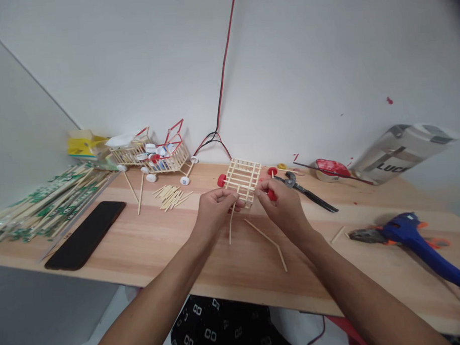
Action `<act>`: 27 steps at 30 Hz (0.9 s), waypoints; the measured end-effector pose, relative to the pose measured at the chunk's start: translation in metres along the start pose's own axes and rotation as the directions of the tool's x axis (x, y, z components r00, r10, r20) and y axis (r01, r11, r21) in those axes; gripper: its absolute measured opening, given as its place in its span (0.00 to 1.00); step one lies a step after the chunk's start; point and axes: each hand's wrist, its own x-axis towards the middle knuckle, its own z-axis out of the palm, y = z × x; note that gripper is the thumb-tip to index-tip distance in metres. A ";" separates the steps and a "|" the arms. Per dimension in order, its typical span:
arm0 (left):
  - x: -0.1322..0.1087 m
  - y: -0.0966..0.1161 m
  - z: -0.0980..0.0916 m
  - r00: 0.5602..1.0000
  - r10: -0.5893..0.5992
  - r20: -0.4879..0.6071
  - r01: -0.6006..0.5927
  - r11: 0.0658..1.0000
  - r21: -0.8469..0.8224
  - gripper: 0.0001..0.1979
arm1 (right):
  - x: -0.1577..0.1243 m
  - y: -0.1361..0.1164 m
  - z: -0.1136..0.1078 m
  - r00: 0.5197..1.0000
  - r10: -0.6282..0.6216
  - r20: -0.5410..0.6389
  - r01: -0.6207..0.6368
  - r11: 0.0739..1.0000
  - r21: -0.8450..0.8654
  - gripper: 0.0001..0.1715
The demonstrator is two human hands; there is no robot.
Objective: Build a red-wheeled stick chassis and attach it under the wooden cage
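Note:
A small cart frame (245, 177) made of thin wooden sticks, with red wheels, rests on the wooden table (149, 246) in the middle. My left hand (216, 209) pinches its near left corner, fingers closed, and a loose stick (231, 224) hangs down from that grip. My right hand (282, 206) pinches the near right corner by a red wheel (271, 194). Another long stick (265, 236) lies on the table between my wrists.
A blue glue gun (413, 236) lies at the right, black pliers (306, 191) behind my right hand. A black phone (86, 233) and wrapped chopsticks (46, 201) lie left. Finished stick carts (157, 152), cut sticks (172, 195), a red-stained tape roll (330, 170) and a silver bag (399, 151) line the back.

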 end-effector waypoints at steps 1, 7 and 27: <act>0.000 0.000 0.000 1.000 0.000 -0.001 0.000 1.000 -0.004 0.07 | 0.000 0.000 0.000 1.000 0.000 -0.001 0.000 1.000 0.000 0.06; -0.001 -0.001 0.000 1.000 -0.004 0.000 0.004 1.000 -0.017 0.07 | 0.000 -0.001 0.000 1.000 0.009 0.007 -0.009 1.000 0.006 0.06; -0.001 0.001 0.000 1.000 0.006 0.005 -0.006 1.000 0.002 0.07 | -0.001 0.000 0.000 1.000 -0.009 -0.008 0.009 1.000 0.007 0.06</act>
